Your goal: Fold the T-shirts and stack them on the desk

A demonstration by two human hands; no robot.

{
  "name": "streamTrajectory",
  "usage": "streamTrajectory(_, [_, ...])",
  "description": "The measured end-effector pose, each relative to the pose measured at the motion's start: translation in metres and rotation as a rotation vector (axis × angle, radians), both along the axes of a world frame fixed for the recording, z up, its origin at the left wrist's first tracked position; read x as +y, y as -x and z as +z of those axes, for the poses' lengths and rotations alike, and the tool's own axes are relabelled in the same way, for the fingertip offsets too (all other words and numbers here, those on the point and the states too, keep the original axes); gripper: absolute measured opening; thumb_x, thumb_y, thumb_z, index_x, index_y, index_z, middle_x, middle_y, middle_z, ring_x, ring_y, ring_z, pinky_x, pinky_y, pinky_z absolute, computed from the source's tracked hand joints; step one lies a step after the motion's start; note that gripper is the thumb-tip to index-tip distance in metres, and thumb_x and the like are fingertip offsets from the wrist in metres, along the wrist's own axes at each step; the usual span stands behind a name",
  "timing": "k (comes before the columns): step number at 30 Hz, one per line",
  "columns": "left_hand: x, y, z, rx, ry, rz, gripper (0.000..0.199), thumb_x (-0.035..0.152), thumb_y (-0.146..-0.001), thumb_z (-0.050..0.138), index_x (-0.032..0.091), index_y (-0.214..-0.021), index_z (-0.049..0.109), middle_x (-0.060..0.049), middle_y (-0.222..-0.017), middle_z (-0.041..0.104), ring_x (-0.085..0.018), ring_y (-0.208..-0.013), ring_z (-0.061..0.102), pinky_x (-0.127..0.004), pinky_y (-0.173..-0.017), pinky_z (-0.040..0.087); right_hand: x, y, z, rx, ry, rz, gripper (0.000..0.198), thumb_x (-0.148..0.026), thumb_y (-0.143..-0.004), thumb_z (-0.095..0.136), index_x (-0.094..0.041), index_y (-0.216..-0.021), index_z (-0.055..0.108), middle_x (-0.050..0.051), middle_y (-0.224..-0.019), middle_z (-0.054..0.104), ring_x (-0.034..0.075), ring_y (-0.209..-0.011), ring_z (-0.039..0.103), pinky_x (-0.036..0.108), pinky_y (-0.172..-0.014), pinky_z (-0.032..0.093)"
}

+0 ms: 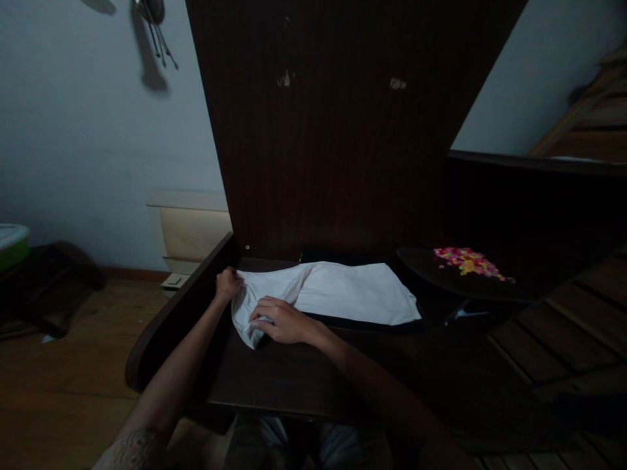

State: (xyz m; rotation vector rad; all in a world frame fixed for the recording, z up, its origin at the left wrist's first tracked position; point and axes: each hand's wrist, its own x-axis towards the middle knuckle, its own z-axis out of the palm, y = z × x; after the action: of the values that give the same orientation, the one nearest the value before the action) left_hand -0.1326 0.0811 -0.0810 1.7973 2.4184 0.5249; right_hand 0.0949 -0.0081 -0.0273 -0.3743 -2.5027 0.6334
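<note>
A long piece of white cloth [353, 294], folded into a strip, lies across the dark wooden desk [294, 385]. Its left end is rumpled and bends toward me. My left hand [228, 284] is closed on the cloth's far left corner, close to the desk's raised side. My right hand [281, 320] has its fingers curled over the rumpled part near the left end, gripping the fabric. Something dark shows beneath the cloth along its near edge; I cannot make out what it is.
Pink and yellow small pieces [467, 262] are heaped on a dark curved shelf [431, 271] to the right. A tall dark panel [333, 143] rises behind the desk. A green tub [14, 247] stands far left. Utensils [157, 32] hang on the wall.
</note>
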Motion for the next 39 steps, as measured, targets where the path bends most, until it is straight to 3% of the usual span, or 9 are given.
streamTrajectory(7, [-0.005, -0.003, 0.006, -0.071, -0.218, -0.089, 0.020, 0.026, -0.080, 0.054, 0.014, -0.078, 0.070, -0.013, -0.086, 0.073, -0.024, -0.085, 0.068, -0.029, -0.073, 0.050, 0.005, -0.003, 0.006, 0.050, 0.052, -0.022, 0.010, -0.018, -0.092, 0.055, -0.016, -0.091, 0.064, 0.005, -0.091, 0.064, 0.016, -0.091, 0.057, 0.029, -0.088, 0.044])
streamTrajectory(14, [-0.015, -0.012, 0.017, -0.775, -0.463, -0.224, 0.030, 0.044, -0.071, 0.066, 0.017, -0.083, 0.061, -0.004, -0.074, 0.070, -0.017, -0.072, 0.065, -0.028, -0.069, 0.051, 0.026, -0.002, 0.017, 0.216, 0.142, -0.138, 0.007, -0.018, -0.090, 0.057, -0.016, -0.089, 0.063, 0.003, -0.088, 0.064, 0.015, -0.086, 0.059, 0.028, -0.083, 0.044])
streamTrajectory(18, [-0.032, -0.021, 0.037, -0.969, -0.542, -0.325, 0.050, 0.044, -0.065, 0.073, 0.016, -0.104, 0.060, -0.003, -0.078, 0.071, -0.017, -0.073, 0.066, -0.031, -0.073, 0.053, 0.046, 0.007, 0.020, 0.334, 0.194, -0.214, 0.003, -0.016, -0.087, 0.058, -0.016, -0.087, 0.062, 0.001, -0.085, 0.064, 0.014, -0.081, 0.059, 0.027, -0.078, 0.045])
streamTrajectory(23, [-0.063, -0.029, 0.069, -0.905, -0.431, -0.437, 0.049, 0.050, -0.067, 0.074, 0.013, -0.100, 0.072, -0.012, -0.102, 0.074, -0.025, -0.092, 0.068, -0.038, -0.085, 0.053, 0.057, 0.020, 0.020, 0.398, 0.178, -0.288, 0.004, -0.018, -0.087, 0.058, -0.017, -0.088, 0.061, 0.001, -0.088, 0.064, 0.014, -0.084, 0.059, 0.028, -0.081, 0.045])
streamTrajectory(27, [-0.082, -0.031, 0.083, -0.861, -0.461, -0.427, 0.048, 0.056, -0.069, 0.070, 0.015, -0.093, 0.076, -0.012, -0.101, 0.075, -0.028, -0.096, 0.068, -0.041, -0.089, 0.053, 0.054, 0.027, 0.021, 0.449, 0.121, -0.364, 0.008, -0.021, -0.090, 0.055, -0.018, -0.089, 0.062, 0.003, -0.090, 0.064, 0.016, -0.088, 0.058, 0.030, -0.084, 0.044])
streamTrajectory(34, [-0.089, -0.035, 0.085, -0.817, -0.535, -0.401, 0.053, 0.052, -0.058, 0.081, 0.016, -0.097, 0.076, -0.010, -0.097, 0.076, -0.026, -0.088, 0.070, -0.040, -0.085, 0.056, 0.048, 0.033, 0.020, 0.427, 0.085, -0.387, 0.012, -0.024, -0.092, 0.052, -0.018, -0.095, 0.063, 0.005, -0.096, 0.065, 0.017, -0.095, 0.058, 0.032, -0.089, 0.044])
streamTrajectory(39, [-0.085, -0.030, 0.083, -0.756, -0.620, -0.374, 0.048, 0.049, -0.066, 0.075, 0.016, -0.100, 0.075, -0.011, -0.100, 0.075, -0.025, -0.089, 0.070, -0.038, -0.084, 0.057, 0.051, 0.029, 0.015, 0.389, 0.122, -0.339, 0.027, -0.022, -0.090, 0.055, -0.019, -0.117, 0.056, 0.004, -0.102, 0.068, 0.016, -0.094, 0.063, 0.030, -0.087, 0.046])
